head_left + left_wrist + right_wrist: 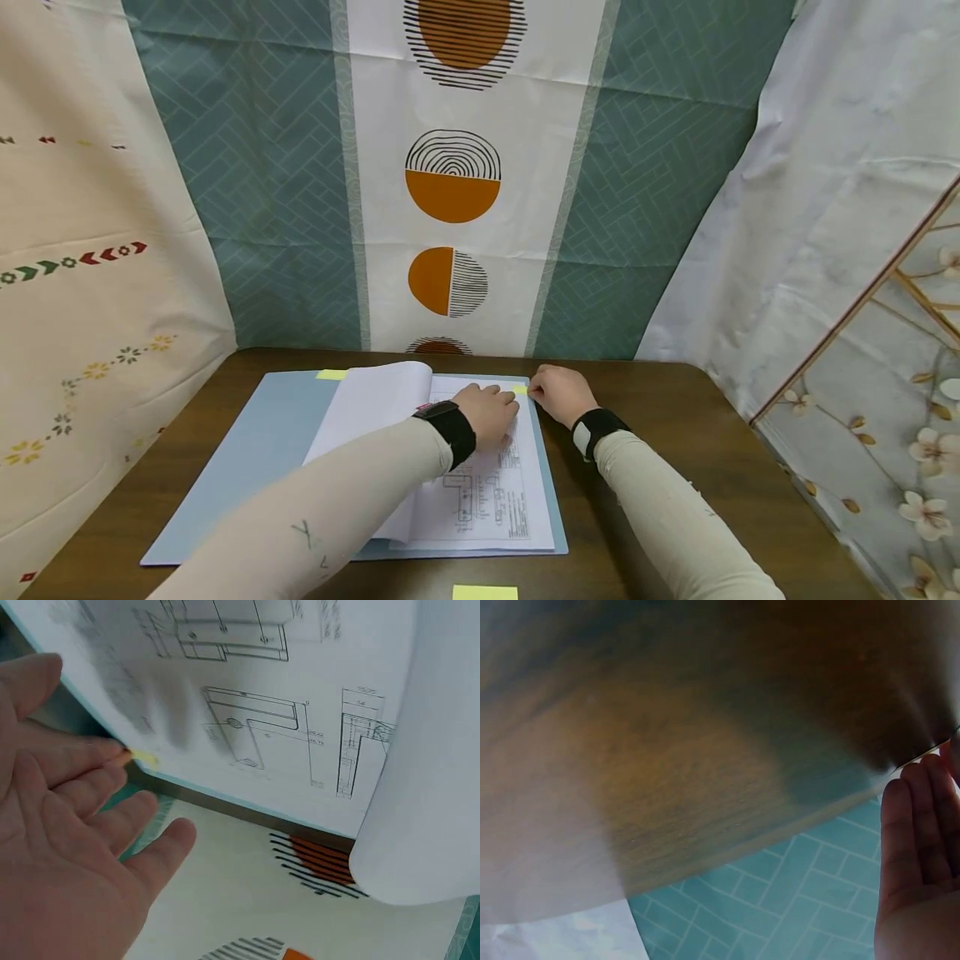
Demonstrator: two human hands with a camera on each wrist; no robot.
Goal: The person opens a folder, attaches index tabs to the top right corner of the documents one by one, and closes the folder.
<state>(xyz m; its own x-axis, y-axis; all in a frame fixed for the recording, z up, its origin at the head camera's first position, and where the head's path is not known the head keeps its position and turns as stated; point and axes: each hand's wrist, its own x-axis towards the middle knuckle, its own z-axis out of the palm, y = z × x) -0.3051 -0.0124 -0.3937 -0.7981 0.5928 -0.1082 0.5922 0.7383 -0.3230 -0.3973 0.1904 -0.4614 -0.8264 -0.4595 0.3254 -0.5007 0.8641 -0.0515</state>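
A light blue folder (240,450) lies spread on the table, with a printed drawing sheet (525,487) on its right side. My left hand (487,415) lies over the upper part of that sheet, fingers extended; in the left wrist view the hand (82,795) has its fingertips beside a yellow sticky tab (144,757). At the folder's upper right corner my right hand (561,393) pinches at the same tab (520,389). In the right wrist view the fingers of that hand (922,840) meet a thin edge, partly cut off by the frame.
White pages (375,404) curl over toward the folder's left side, near another yellow tab (331,375). A yellow sticky note (484,592) sits at the front. The brown table (660,408) extends right of the folder, and patterned cloth (292,167) hangs behind.
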